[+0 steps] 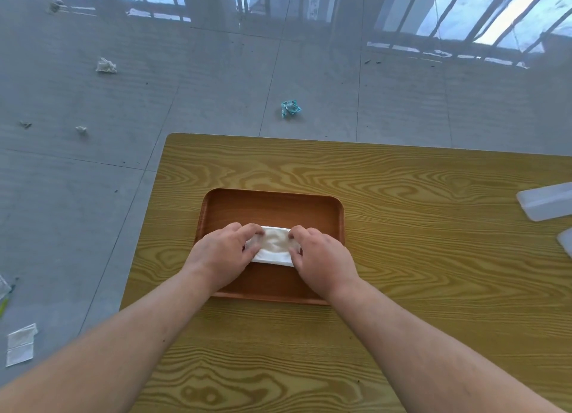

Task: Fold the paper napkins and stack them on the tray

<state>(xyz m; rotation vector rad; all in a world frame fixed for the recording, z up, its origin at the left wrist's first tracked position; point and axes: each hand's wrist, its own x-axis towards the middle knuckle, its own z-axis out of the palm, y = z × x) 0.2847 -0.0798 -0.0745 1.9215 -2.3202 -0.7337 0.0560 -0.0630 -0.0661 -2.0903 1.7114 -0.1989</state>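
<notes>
The folded paper napkin [274, 248] lies inside the wooden tray [272, 205], near the tray's middle and slightly toward the person, with its long edges running left to right. It appears as a compact white rectangle; whether it is one napkin or a stack of several cannot be told from this view. The left hand [221, 251] covers the napkin's left end and the right hand [318, 254] covers its right end, both palms down with fingers curled and pressing onto the paper rather than pinching it; neither hand is lifting anything. This two-ended hold likely serves to flatten the fold and square the napkin against the tray floor, so the crease sets and the piece does not spring open. The far half of the tray is bare, which leaves room for further napkins. The tray sits on a wood-grain table [402, 258], near its left edge and within easy reach of both forearms. At the table's right edge lie two translucent plastic items [548, 205], partly cut off by the frame; their purpose cannot be determined. On the tiled floor beyond lie a crumpled teal wrapper [290, 108], a crumpled white paper [106, 66], and a flat folded napkin [20, 344] at lower left. No brand, label or legible writing is visible anywhere.
</notes>
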